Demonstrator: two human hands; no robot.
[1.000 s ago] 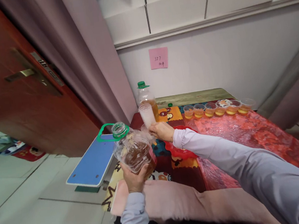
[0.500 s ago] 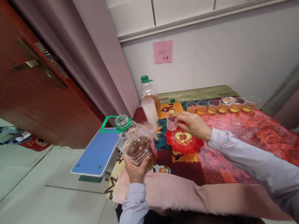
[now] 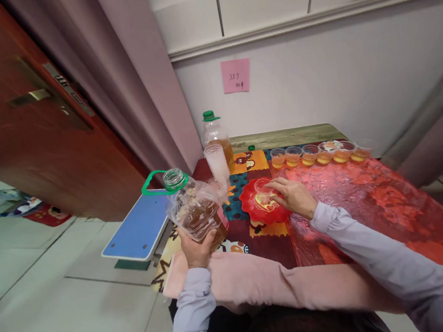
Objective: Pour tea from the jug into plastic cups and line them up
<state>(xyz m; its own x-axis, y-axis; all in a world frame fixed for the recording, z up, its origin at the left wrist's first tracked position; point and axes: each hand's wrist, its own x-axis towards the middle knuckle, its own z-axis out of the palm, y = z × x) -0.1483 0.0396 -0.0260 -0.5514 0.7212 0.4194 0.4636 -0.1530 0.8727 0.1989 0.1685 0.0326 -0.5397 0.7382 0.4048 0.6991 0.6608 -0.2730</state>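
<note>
My left hand (image 3: 198,247) is wrapped round the lower part of a large clear plastic jug (image 3: 194,207), uncapped, tilted, with brown liquid inside and a green handle loop at its neck. Between the fingers of my right hand (image 3: 296,197) is a small clear plastic cup (image 3: 264,190), over the red scalloped plate (image 3: 249,211). Whether the cup rests on the plate I cannot tell. A stack of clear cups (image 3: 217,164) stands just behind the jug. Along the table's far side runs a row of cups (image 3: 310,155) holding amber liquid.
A second jug (image 3: 215,134) with a green cap stands at the back near the wall. A loose green cap (image 3: 251,147) lies on the table (image 3: 358,213). Left of the table is a blue board (image 3: 135,226); a pink cloth (image 3: 252,276) covers my lap.
My right hand has lowered the cup and brought it over the middle of the red plate. The jug stays in my left hand, and the view has shifted slightly.
</note>
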